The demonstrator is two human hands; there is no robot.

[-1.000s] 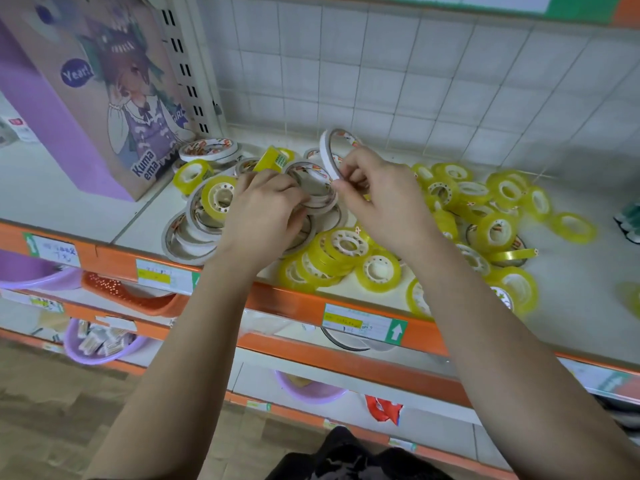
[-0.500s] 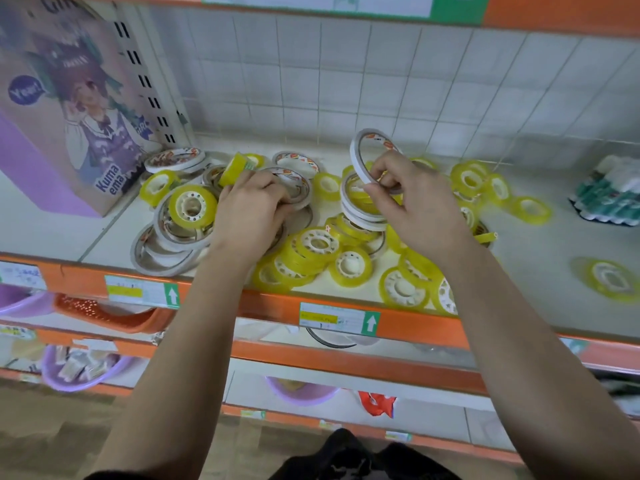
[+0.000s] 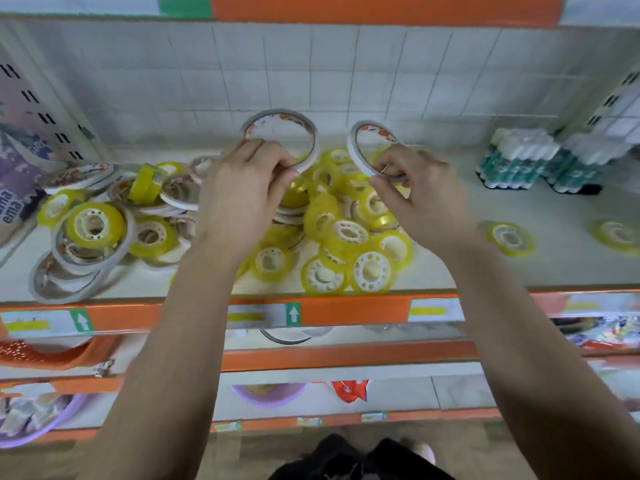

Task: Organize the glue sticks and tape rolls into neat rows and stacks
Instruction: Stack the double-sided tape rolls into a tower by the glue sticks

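My left hand (image 3: 242, 188) pinches a large thin white tape ring (image 3: 308, 133), raised upright above the pile. My right hand (image 3: 415, 192) pinches a second white tape ring (image 3: 356, 147), also lifted and tilted. Below both hands lies a jumbled heap of small yellow tape rolls (image 3: 346, 251) on the white shelf (image 3: 519, 271). More white tape rings (image 3: 69, 271) and yellow rolls (image 3: 93, 223) lie overlapping at the left. Packs of glue sticks (image 3: 519, 161) with green bodies and white caps stand at the back right.
Two stray yellow rolls (image 3: 510, 239) lie apart on the right of the shelf. A purple printed box (image 3: 20, 174) stands at the far left. The shelf's orange front rail (image 3: 346, 311) carries price labels. Lower shelves hold purple and orange baskets (image 3: 41, 355).
My left hand has lifted a white ring out of the pile. My right hand has carried its ring to the right. The camera has swung right, bringing the glue sticks into view.
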